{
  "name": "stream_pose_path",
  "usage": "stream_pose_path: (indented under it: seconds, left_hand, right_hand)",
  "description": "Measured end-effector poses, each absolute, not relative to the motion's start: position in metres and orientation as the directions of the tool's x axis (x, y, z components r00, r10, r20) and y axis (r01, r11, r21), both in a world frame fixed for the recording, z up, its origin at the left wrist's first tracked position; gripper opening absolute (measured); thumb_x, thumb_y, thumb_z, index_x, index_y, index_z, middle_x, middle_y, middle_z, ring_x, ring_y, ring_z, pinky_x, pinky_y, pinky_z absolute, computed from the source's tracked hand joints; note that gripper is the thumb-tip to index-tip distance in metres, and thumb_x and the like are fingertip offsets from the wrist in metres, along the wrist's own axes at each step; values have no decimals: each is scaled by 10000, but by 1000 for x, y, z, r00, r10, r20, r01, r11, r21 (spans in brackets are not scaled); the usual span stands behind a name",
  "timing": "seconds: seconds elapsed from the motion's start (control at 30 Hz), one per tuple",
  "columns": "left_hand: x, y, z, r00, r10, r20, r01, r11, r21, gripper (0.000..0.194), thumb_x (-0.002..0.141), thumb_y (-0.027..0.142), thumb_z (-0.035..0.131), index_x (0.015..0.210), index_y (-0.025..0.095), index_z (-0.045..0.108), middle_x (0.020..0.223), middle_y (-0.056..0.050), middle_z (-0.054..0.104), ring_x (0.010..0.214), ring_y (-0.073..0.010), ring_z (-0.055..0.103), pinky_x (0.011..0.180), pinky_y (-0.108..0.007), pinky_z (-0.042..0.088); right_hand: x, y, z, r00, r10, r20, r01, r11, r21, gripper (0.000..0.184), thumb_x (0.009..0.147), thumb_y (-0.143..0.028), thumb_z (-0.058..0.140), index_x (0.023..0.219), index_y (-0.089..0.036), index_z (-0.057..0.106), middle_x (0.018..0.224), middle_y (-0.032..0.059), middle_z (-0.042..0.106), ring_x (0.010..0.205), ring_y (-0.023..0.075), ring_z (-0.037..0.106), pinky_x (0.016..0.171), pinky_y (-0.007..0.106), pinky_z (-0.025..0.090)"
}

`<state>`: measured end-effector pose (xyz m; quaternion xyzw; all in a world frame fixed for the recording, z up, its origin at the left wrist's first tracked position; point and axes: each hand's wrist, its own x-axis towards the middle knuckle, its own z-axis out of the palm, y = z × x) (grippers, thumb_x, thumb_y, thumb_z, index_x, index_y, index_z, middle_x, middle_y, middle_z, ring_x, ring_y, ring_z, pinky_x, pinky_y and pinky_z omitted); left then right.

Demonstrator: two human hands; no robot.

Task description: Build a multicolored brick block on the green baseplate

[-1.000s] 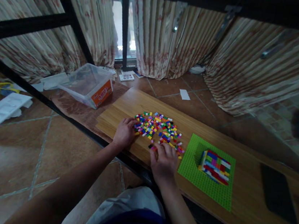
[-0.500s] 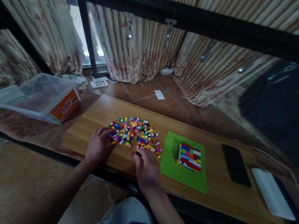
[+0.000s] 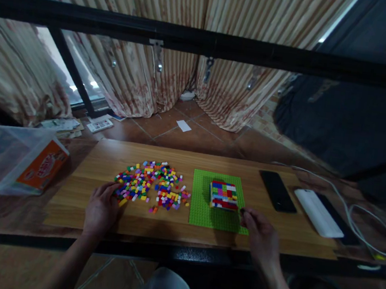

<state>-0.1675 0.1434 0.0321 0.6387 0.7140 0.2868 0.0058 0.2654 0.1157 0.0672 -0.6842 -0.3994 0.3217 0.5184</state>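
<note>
Our right hand (image 3: 261, 231) has its thumb and fingers pinched together on what looks like a small dark brick (image 3: 242, 211), too blurred for us to make out its shape. Half a second ago this hand was at the near edge of the loose bricks (image 3: 134, 187); now it has crossed to the right side of the green baseplate (image 3: 198, 213), so we judge that the work has passed from picking to the built side. The multicoloured brick block (image 3: 223, 195) stands on the baseplate, just left of the right fingertips and a little farther from us; we cannot tell whether the pinched piece touches it. Our left hand (image 3: 101, 209) stays at the left edge of the loose bricks, fingers curled among them, and we cannot tell whether it grips one. Farther out on the wooden board (image 3: 81, 175), a black phone (image 3: 277, 192) lies beyond the right hand, with a white device (image 3: 318, 214) to its right, while a clear tub (image 3: 2, 154) sits well left of the left hand.
</note>
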Motion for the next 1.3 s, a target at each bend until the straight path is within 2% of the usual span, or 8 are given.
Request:
stream_pose_path:
  seconds: [0.13, 0.37, 0.47, 0.77, 0.9, 1.07, 1.3]
  left_hand:
    - [-169, 145, 32, -174, 917, 360, 915, 15, 404, 364, 849, 187, 423, 1089, 201, 697, 1180, -115, 681, 1116, -296, 618, 1030, -471, 504]
    - [-169, 146, 34, -185, 914, 361, 917, 28, 399, 356, 852, 187, 433, 1083, 219, 703, 1180, -96, 678, 1118, -276, 621, 1018, -443, 513]
    - [-170, 146, 34, -175, 918, 356, 923, 28, 383, 362, 859, 190, 428, 1088, 202, 708, 1180, -102, 683, 1110, -276, 621, 1022, -445, 509]
    - [-175, 149, 27, -163, 907, 388, 937, 19, 349, 366, 868, 187, 429, 1072, 143, 730, 1156, -130, 700, 1078, -277, 634, 997, -445, 528]
    - [-174, 148, 27, -178, 902, 393, 935, 31, 353, 355, 868, 178, 441, 1068, 166, 734, 1148, -106, 704, 1066, -261, 642, 985, -418, 532]
    - [-172, 148, 28, -173, 901, 397, 932, 19, 363, 367, 868, 174, 432, 1078, 163, 732, 1157, -111, 699, 1083, -273, 633, 989, -440, 530]
    - [-172, 148, 27, -178, 897, 405, 932, 21, 363, 361, 861, 183, 431, 1067, 155, 726, 1140, -125, 698, 1058, -282, 628, 977, -454, 530]
  right_hand:
    - [278, 135, 69, 478, 878, -19, 196, -128, -972, 457, 715, -593, 725, 881, -167, 738, 771, 55, 712, 693, 181, 611, 662, 318, 503]
    - [276, 161, 59, 358, 934, 8, 192, -66, -979, 438, 707, -595, 739, 840, -179, 761, 903, 75, 743, 863, 215, 657, 832, 364, 499]
    - [280, 163, 53, 333, 942, 31, 219, -45, -975, 431, 724, -604, 728, 846, -192, 768, 921, 72, 744, 885, 221, 661, 854, 378, 498]
    - [284, 168, 53, 272, 962, 23, 206, -35, -978, 333, 721, -542, 741, 832, -230, 778, 898, 44, 736, 872, 210, 658, 828, 354, 495]
    - [285, 171, 54, 277, 959, -65, 123, -103, -987, 329, 637, -523, 794, 782, -230, 762, 831, 25, 737, 819, 192, 647, 794, 337, 494]
    - [281, 177, 53, 346, 922, -174, -48, -168, -985, 376, 516, -469, 863, 764, -216, 737, 773, 4, 723, 737, 162, 627, 742, 320, 498]
    - [277, 180, 58, 368, 901, -228, -41, -230, -972, 376, 491, -437, 873, 742, -207, 712, 714, 1, 711, 666, 154, 623, 666, 301, 491]
